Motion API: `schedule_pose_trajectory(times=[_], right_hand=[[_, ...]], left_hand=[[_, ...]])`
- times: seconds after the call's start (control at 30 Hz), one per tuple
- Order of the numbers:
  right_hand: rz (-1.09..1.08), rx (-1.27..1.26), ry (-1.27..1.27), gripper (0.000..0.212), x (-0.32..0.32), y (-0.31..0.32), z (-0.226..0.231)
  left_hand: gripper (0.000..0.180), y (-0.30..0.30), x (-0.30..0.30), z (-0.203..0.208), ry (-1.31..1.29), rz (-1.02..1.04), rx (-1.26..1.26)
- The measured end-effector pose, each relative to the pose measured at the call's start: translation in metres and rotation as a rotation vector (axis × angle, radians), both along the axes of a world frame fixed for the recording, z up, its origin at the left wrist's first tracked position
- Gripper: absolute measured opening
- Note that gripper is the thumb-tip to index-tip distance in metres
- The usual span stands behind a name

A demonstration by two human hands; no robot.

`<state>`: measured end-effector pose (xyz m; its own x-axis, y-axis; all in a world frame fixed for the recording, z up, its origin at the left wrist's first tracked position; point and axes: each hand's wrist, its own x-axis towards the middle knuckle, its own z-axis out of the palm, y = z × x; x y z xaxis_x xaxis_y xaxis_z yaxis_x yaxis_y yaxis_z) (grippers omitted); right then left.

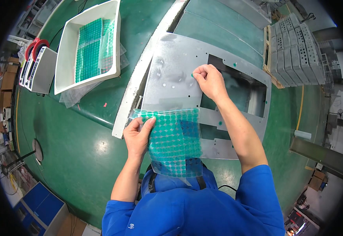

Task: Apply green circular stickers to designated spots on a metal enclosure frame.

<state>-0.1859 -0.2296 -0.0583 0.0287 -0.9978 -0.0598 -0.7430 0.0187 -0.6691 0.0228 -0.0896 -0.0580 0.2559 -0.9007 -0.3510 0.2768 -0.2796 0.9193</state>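
My left hand (138,135) pinches the upper left corner of a clear sheet of round green stickers (167,137), which hangs over the near edge of a grey metal panel (175,74). Above the panel, beside its large rectangular cutout, my right hand (210,80) has thumb and forefinger closed on a small green round sticker (192,75). A few green dots sit on the panel around the cutouts, one of them a green dot (220,123) between the two openings. Several small dark holes show in the metal.
On the green table to the left stands a white bin (116,47) holding more green sticker sheets. Beside it is a white device (42,69) with red rolls on top. Perforated grey metal parts (297,51) are stacked on a pallet at the far right.
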Motion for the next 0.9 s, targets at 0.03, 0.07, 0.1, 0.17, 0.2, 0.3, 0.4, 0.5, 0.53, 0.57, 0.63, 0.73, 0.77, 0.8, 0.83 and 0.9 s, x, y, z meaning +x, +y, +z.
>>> schedule_pose_trajectory(times=[0.03, 0.07, 0.1, 0.17, 0.2, 0.3, 0.4, 0.5, 0.53, 0.57, 0.63, 0.73, 0.77, 0.8, 0.83, 0.9], right_hand=[[-0.001, 0.034, -0.01, 0.009, -0.001, 0.0, -0.001], [-0.004, 0.065, -0.019, 0.008, -0.002, 0.001, -0.002], [-0.001, 0.06, -0.036, 0.006, -0.004, 0.0, -0.003], [-0.019, 0.131, -0.07, 0.01, -0.007, -0.001, -0.004], [-0.008, 0.128, -0.109, 0.012, -0.008, -0.002, -0.005], [-0.049, 0.206, -0.15, 0.019, -0.01, -0.009, -0.004], [-0.076, 0.196, -0.162, 0.027, -0.013, -0.017, -0.01], [-0.088, 0.176, -0.243, 0.029, -0.017, -0.024, -0.028], [-0.122, 0.194, -0.215, 0.028, -0.019, -0.025, -0.036], [-0.102, 0.12, -0.27, 0.028, -0.021, -0.026, -0.042], [-0.174, 0.185, -0.323, 0.027, -0.021, -0.03, -0.049], [-0.212, 0.11, -0.322, 0.023, -0.016, -0.023, -0.032], [-0.244, 0.099, -0.286, 0.021, -0.012, -0.014, -0.02], [-0.251, -0.037, -0.221, 0.017, -0.009, -0.001, -0.004], [-0.304, -0.1, -0.131, 0.014, -0.006, 0.019, 0.01], [-0.106, -0.204, -0.265, 0.009, 0.0, 0.074, 0.036]], left_hand=[[0.011, 0.0, 0.0, 0.0, -0.016, -0.005, -0.007], [0.011, 0.0, 0.0, 0.0, -0.032, -0.011, -0.016], [0.012, -0.001, 0.0, -0.001, -0.038, -0.016, -0.024], [0.012, 0.0, 0.002, -0.001, -0.07, -0.038, 0.002], [0.013, 0.001, 0.002, -0.001, -0.082, -0.047, 0.014], [0.014, 0.002, 0.003, -0.001, -0.128, -0.08, -0.008], [0.014, 0.001, 0.003, 0.0, -0.14, -0.082, -0.04], [0.014, 0.003, 0.001, 0.0, -0.069, -0.065, -0.088], [0.014, 0.006, 0.002, 0.0, -0.066, -0.061, -0.102], [0.014, 0.01, 0.004, 0.001, -0.06, -0.049, -0.093], [0.013, 0.02, 0.011, 0.002, -0.028, -0.027, -0.072], [0.012, 0.046, 0.031, 0.002, -0.053, 0.07, -0.108], [0.013, 0.055, 0.038, 0.001, -0.025, 0.121, -0.109], [0.02, 0.062, 0.047, -0.002, -0.028, 0.169, -0.152], [0.025, 0.072, 0.06, -0.006, -0.023, 0.179, -0.12], [0.025, 0.088, 0.081, -0.015, -0.012, 0.227, -0.211]])
